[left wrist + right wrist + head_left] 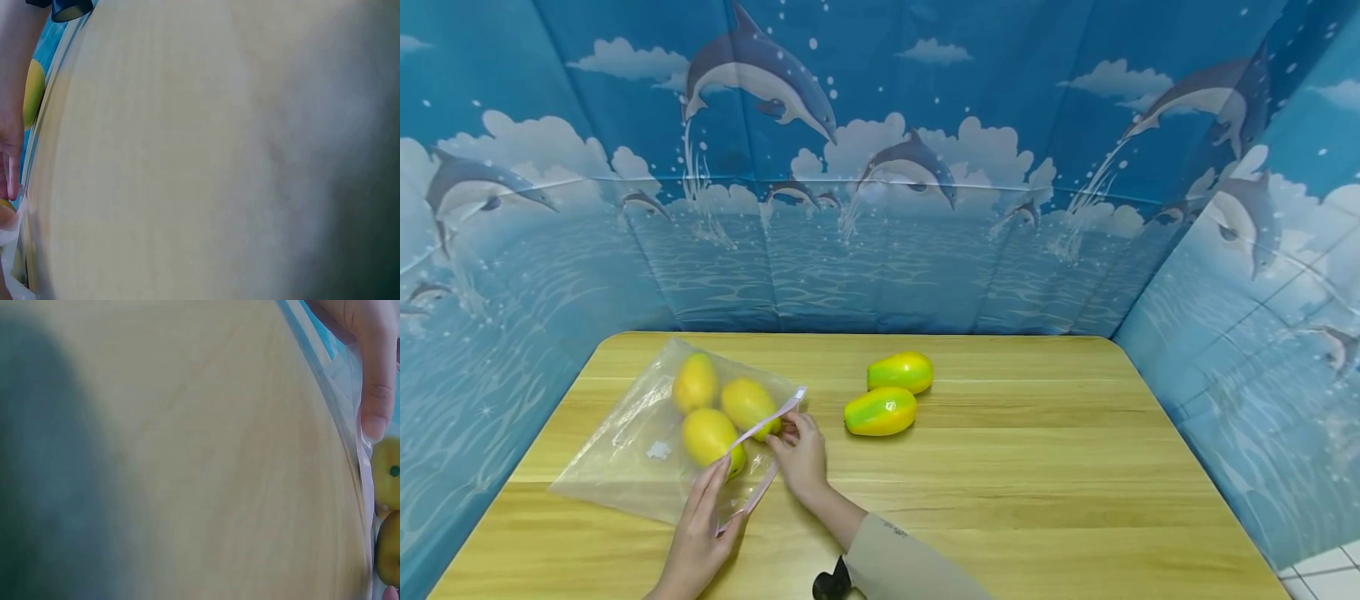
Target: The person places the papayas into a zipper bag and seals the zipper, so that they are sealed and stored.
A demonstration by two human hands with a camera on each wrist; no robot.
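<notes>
A clear plastic bag (617,462) with pink strips along its mouth lies at the table's left, the mouth toward the right. Three yellow mangoes (707,435) are inside, one of them close behind the upper strip. My left hand (696,533) holds the near end of the mouth, fingers at the upper strip and thumb by the lower one. At the far end, my right hand (802,457) pinches the upper strip between thumb and fingers. The two strips stand apart between the hands. Only slivers of the bag (14,250) show in the left wrist view.
Two yellow-green papayas (882,412) lie side by side right of the bag, beyond my right hand. The wooden table (1037,467) ends at a dolphin-print curtain (880,275) at the back and sides. A black device (832,581) sits by my right sleeve.
</notes>
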